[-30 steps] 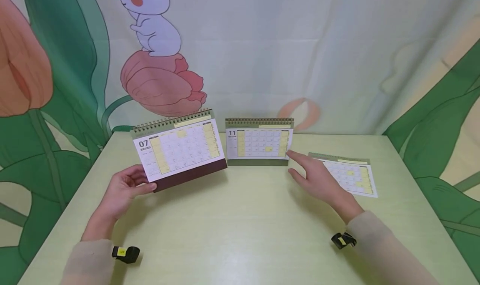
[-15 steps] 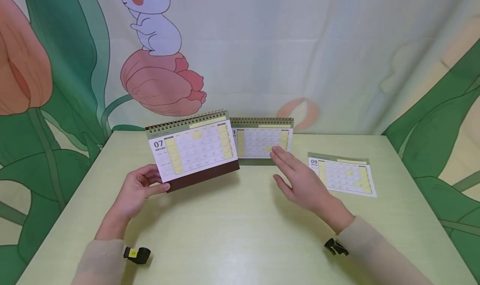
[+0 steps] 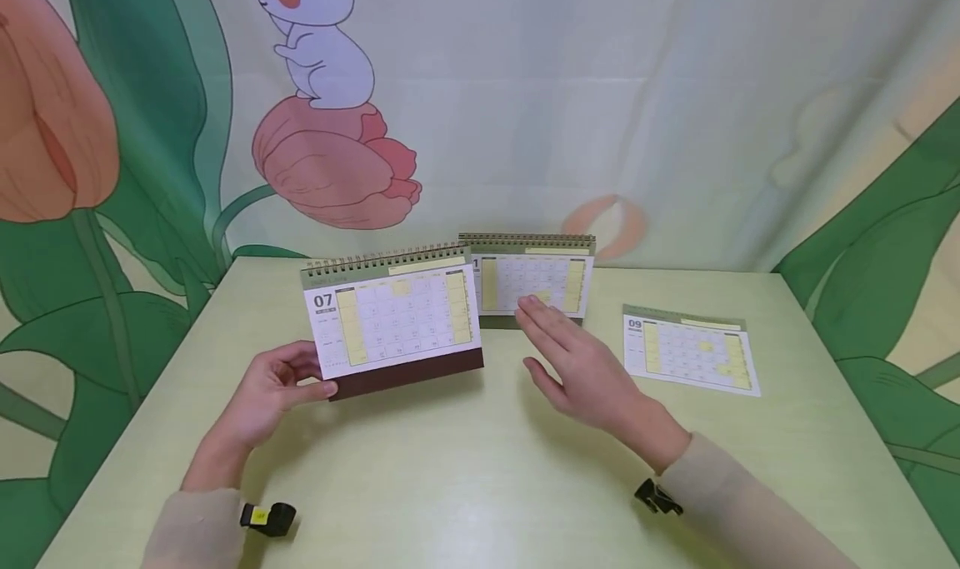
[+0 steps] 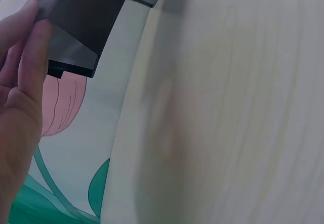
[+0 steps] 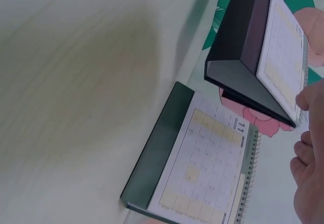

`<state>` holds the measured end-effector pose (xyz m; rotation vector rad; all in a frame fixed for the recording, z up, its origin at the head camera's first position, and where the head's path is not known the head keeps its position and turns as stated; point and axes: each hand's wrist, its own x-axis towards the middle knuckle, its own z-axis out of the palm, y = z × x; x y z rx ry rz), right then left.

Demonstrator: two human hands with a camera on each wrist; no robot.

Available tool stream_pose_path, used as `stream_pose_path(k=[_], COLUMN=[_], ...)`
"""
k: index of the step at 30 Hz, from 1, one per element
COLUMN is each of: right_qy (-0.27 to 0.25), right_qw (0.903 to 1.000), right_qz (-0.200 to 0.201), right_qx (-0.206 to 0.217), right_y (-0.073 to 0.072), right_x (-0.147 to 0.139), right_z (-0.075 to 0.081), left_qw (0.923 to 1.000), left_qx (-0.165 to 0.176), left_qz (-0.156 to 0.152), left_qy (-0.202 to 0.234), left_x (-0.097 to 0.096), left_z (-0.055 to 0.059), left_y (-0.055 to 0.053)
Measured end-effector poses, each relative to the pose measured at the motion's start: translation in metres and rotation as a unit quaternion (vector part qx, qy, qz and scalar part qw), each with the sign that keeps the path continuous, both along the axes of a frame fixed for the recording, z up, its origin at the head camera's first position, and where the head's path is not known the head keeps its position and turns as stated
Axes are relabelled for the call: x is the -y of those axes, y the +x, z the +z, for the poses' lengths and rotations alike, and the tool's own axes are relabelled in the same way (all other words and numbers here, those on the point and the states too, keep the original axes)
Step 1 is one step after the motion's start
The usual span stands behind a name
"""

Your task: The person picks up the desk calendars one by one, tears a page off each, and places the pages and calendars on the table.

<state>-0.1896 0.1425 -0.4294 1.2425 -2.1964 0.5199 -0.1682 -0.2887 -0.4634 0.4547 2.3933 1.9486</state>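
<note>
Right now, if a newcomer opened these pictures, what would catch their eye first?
Probably the 07 calendar, tilted in the left hand and partly covering the 11 calendar in the head view. Next, likely, the white cartoon animal on a pink flower, upper left on the backdrop. The 09 page lies apart, farther right.

Gripping 07 calendar (image 3: 401, 319) by lower left corner in left hand (image 3: 270, 390), tilted, partly covering rear calendar (image 3: 551, 267) on table (image 3: 450, 486). Holding right hand (image 3: 581, 373) straight-fingered between 07 calendar and 09 page (image 3: 686, 352).
</note>
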Motion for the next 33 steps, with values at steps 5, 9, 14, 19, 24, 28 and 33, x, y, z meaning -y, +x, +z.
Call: stream_pose_path(k=[5, 9, 14, 19, 24, 28, 33], right_qy=[0.002, 0.004, 0.010, 0.016, 0.021, 0.029, 0.037], right_qw=[0.9996, 0.9992, 0.9991, 0.9988, 0.9980, 0.9972, 0.9960], right_qz=[0.011, 0.015, 0.016, 0.016, 0.003, -0.017, -0.035], right_qx=[-0.027, -0.037, -0.039, -0.044, -0.060, -0.067, -0.073], right_y=[0.005, 0.007, 0.009, 0.012, 0.013, 0.011, 0.009], right_x=[0.007, 0.010, 0.014, 0.018, 0.020, 0.019, 0.014], right_z=[0.002, 0.002, 0.000, -0.001, -0.002, -0.005, -0.007], left_qw=[0.9994, 0.9984, 0.9965, 0.9938, 0.9915, 0.9899, 0.9897], left_qx=[0.001, 0.007, 0.015, 0.016, 0.019, 0.017, 0.017], left_qz=[-0.034, -0.051, -0.071, -0.091, -0.109, -0.120, -0.125], left_qy=[0.009, 0.022, 0.042, 0.061, 0.070, 0.073, 0.068], left_x=[-0.015, -0.032, -0.053, -0.071, -0.092, -0.105, -0.115], left_z=[-0.002, -0.001, 0.000, -0.001, 0.000, 0.002, 0.002], left_y=[-0.001, -0.004, -0.007, -0.009, -0.015, -0.019, -0.022])
